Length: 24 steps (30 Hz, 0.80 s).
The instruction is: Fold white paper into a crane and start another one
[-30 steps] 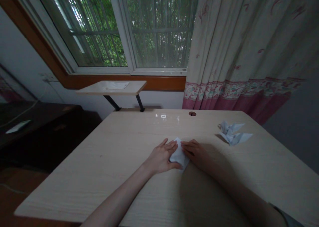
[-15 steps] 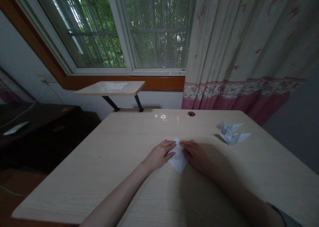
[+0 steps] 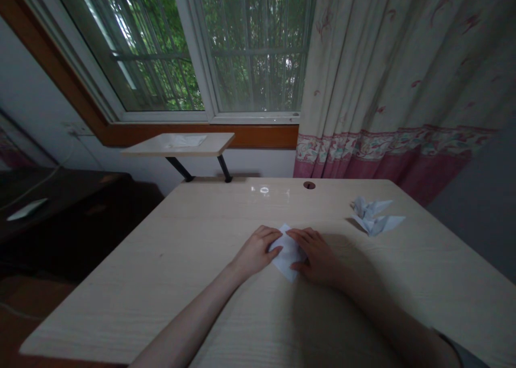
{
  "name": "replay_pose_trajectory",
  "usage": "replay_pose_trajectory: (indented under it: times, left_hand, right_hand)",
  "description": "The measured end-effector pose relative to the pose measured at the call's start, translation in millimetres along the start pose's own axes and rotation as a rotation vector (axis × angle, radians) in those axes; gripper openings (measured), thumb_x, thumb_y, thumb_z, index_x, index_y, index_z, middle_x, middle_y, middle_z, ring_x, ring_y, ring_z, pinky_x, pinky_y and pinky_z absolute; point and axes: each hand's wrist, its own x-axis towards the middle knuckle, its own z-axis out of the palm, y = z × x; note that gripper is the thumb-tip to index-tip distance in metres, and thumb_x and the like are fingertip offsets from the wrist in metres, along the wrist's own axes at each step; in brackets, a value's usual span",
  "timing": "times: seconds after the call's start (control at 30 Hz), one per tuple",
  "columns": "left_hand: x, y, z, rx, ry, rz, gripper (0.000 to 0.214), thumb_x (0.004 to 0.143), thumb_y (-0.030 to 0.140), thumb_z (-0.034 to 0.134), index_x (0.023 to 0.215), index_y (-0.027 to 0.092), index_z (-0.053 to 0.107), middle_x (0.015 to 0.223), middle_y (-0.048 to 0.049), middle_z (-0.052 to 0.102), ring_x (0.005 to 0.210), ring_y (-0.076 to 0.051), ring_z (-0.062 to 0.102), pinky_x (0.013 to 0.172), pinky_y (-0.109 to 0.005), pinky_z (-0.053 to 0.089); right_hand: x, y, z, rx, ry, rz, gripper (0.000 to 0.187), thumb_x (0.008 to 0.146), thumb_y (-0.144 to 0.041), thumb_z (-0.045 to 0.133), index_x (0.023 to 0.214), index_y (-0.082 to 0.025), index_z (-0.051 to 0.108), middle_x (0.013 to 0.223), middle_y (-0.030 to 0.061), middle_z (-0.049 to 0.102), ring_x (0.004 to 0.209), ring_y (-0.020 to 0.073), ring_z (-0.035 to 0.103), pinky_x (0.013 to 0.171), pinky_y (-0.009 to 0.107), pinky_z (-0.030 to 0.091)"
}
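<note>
A small white sheet of folded paper [image 3: 286, 254], roughly diamond-shaped, lies on the table with one corner toward me. My left hand [image 3: 257, 252] holds its left edge, thumb on top and fingers closed along the upper left side. On the other side my right hand [image 3: 318, 256] grips the paper, its fingertips near the top corner and its thumb by the lower right edge. The right hand covers part of the right edge. Two folded paper cranes [image 3: 374, 225] rest farther off to the right, apart from both hands.
The pale wooden table [image 3: 193, 239] has a round cable hole [image 3: 309, 185] near its back edge. A raised shelf [image 3: 149, 146] at the back left carries white paper [image 3: 189, 141]. Behind are a barred window and a curtain [image 3: 363, 88]. A dark cabinet [image 3: 100, 196] stands left.
My right thumb has moved down toward the paper's near corner, spreading away from the fingers. My left hand has hardly moved, and the paper stays in place.
</note>
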Motion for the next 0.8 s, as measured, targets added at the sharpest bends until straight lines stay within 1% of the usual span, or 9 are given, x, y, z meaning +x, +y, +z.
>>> replay_pose_trajectory:
  times: [0.1,0.2,0.3,0.37,0.43,0.53,0.7,0.8]
  left_hand:
    - [0.4,0.7,-1.5,-0.016,0.0,0.003,0.031,0.09,0.021,0.057,0.119,0.021,0.065,0.114,-0.006,0.07,0.109,-0.022,0.061,0.099,-0.04,0.049]
    - [0.0,-0.9,-1.0,-0.032,0.002,0.002,0.036,0.086,0.015,0.054,0.119,0.021,0.066,0.114,-0.0059,0.07,0.108,-0.022,0.061,0.098,-0.04,0.049]
    - [-0.8,-2.7,0.3,-0.037,0.013,0.012,0.042,0.08,0.011,0.055,0.119,0.02,0.066,0.114,-0.0058,0.07,0.108,-0.022,0.061,0.098,-0.039,0.05]
    - [-1.3,-2.5,0.3,-0.041,0.015,0.018,0.046,0.076,0.009,0.054,0.119,0.02,0.065,0.114,-0.0057,0.07,0.108,-0.022,0.06,0.099,-0.039,0.05]
    - [-1.5,-1.2,-0.5,-0.041,0.011,0.02,0.049,0.074,0.008,0.054,0.12,0.02,0.064,0.115,-0.0058,0.069,0.109,-0.022,0.06,0.099,-0.038,0.049]
    - [-1.5,1.3,-2.1,-0.037,0.002,0.022,0.049,0.074,0.009,0.055,0.121,0.019,0.063,0.116,-0.0058,0.069,0.109,-0.023,0.059,0.099,-0.038,0.049]
    - [-1.2,2.9,-3.7,-0.027,-0.006,0.024,0.049,0.073,0.01,0.057,0.12,0.019,0.063,0.116,-0.0063,0.068,0.109,-0.023,0.058,0.099,-0.037,0.048]
    - [-1.2,3.5,-4.5,-0.031,-0.008,0.032,0.048,0.073,0.01,0.058,0.12,0.018,0.063,0.116,-0.0063,0.068,0.109,-0.023,0.058,0.1,-0.037,0.048]
  right_hand:
    - [0.2,1.4,1.2,0.009,0.009,-0.028,0.077,0.085,-0.066,0.054,0.14,-0.014,0.044,0.135,0.0189,0.055,0.12,0.0329,0.051,0.104,0.054,0.038]
    - [0.2,1.5,1.2,-0.003,-0.01,-0.019,0.078,0.083,-0.067,0.056,0.14,-0.015,0.045,0.134,0.0187,0.056,0.121,0.0328,0.051,0.104,0.054,0.038]
    - [1.0,0.3,-0.2,0.008,-0.035,-0.007,0.073,0.084,-0.064,0.057,0.138,-0.016,0.048,0.133,0.0179,0.058,0.121,0.0322,0.051,0.104,0.054,0.038]
    - [1.9,-0.3,-1.0,0.056,-0.024,-0.006,0.069,0.085,-0.063,0.057,0.136,-0.017,0.05,0.13,0.0164,0.059,0.121,0.031,0.052,0.104,0.052,0.04]
    - [2.8,0.1,-0.9,0.112,0.013,-0.006,0.068,0.084,-0.065,0.058,0.133,-0.018,0.052,0.127,0.0157,0.061,0.119,0.0305,0.054,0.102,0.05,0.042]
    - [3.5,2.7,0.6,0.149,0.061,-0.008,0.071,0.081,-0.068,0.06,0.131,-0.018,0.053,0.125,0.0164,0.062,0.117,0.0314,0.056,0.101,0.051,0.043]
    - [2.6,6.1,1.9,0.161,0.045,0.013,0.079,0.072,-0.071,0.067,0.131,-0.019,0.054,0.123,0.0146,0.064,0.114,0.0324,0.058,0.1,0.05,0.045]
    - [1.6,5.9,1.4,0.143,0.062,0.011,0.081,0.071,-0.073,0.065,0.132,-0.02,0.054,0.123,0.0146,0.064,0.112,0.0328,0.059,0.099,0.05,0.045]
